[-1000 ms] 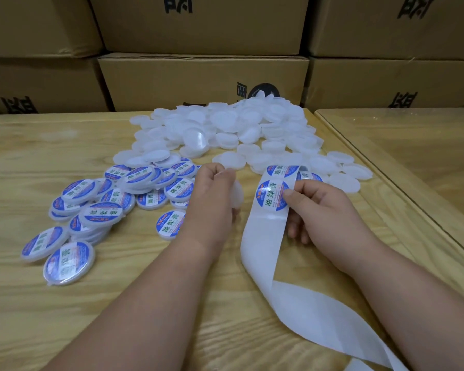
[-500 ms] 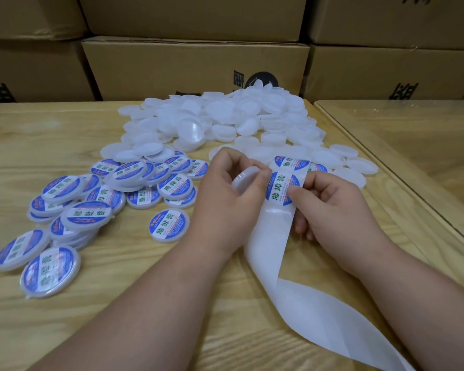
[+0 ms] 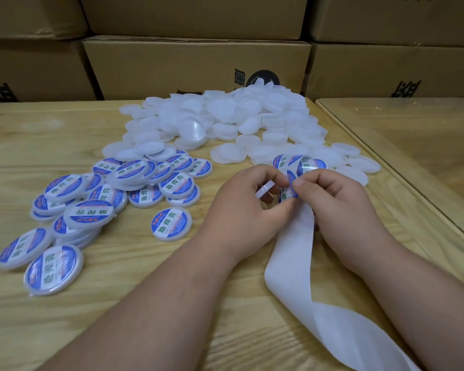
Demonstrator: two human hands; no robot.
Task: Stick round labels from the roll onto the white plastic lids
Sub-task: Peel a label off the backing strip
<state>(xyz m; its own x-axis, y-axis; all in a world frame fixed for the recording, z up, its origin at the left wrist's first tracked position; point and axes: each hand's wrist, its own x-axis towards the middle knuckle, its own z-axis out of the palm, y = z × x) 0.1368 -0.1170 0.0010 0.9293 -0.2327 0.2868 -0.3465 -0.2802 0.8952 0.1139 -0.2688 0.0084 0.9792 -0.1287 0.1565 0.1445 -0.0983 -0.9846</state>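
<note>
Labels on a backing strip: the bare white liner (image 3: 292, 253) trails toward the viewer across the counter (image 3: 172, 317), spent, so the loaded end sits up between the hands. Left hand (image 3: 241, 210) grips a blank white lid (image 3: 264, 189) on edge, fingers curled round it, tilted toward the strip, likely so its face is ready to take the sticker. Right hand (image 3: 338, 202) pinches the next round label (image 3: 288, 192) at its edge, thumb and forefinger closed on it, apparently peeling it off the liner; whether it is fully free I cannot tell. Label looks blue-rimmed, white band with green characters, glossy. Two more labels (image 3: 299, 163) sit on the strip just beyond the fingers. Left of the hands, finished labelled lids (image 3: 172, 223) lie loosely heaped, kept apart from the stock. Farther back, the pile of unlabelled lids (image 3: 225, 121), translucent white, many overlapping. Behind it, stacked cardboard boxes (image 3: 185, 65) wall off the counter.
</note>
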